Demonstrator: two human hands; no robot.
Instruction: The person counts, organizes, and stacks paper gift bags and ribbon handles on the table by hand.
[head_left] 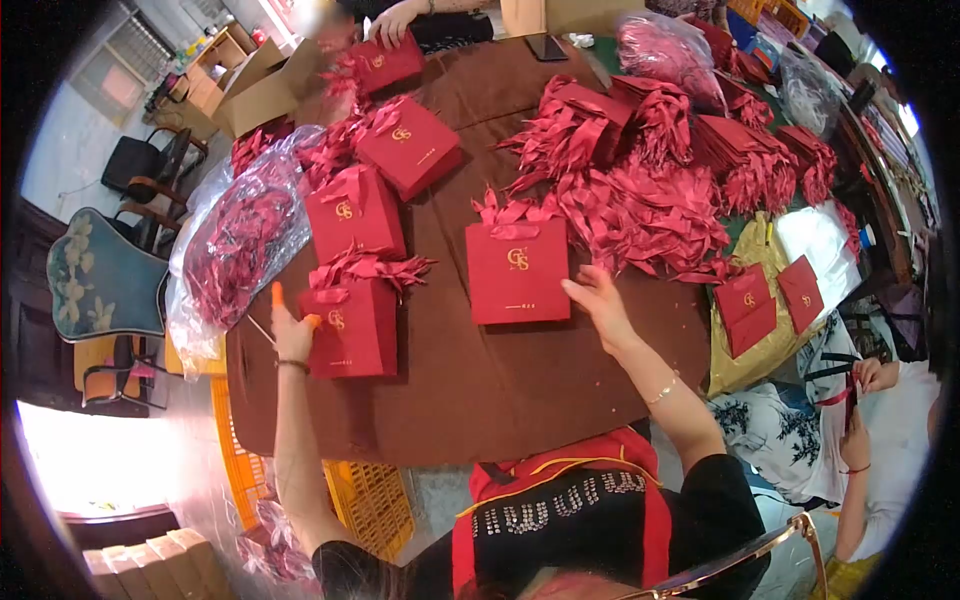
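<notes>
On the brown-covered bench (440,400), here's the middle red bag (518,285) lying flat, gold print up, with the right hand (598,303) right at its edge, thumb and fingers apart, though whether they touch it I cannot tell. Over to the left, the left hand (291,335), orange covers (278,296) on its thumb and a finger, spreads open against the side of the nearest left-hand bag (352,330), while beyond the middle bag sits a big heap of red ribbons (640,215).
</notes>
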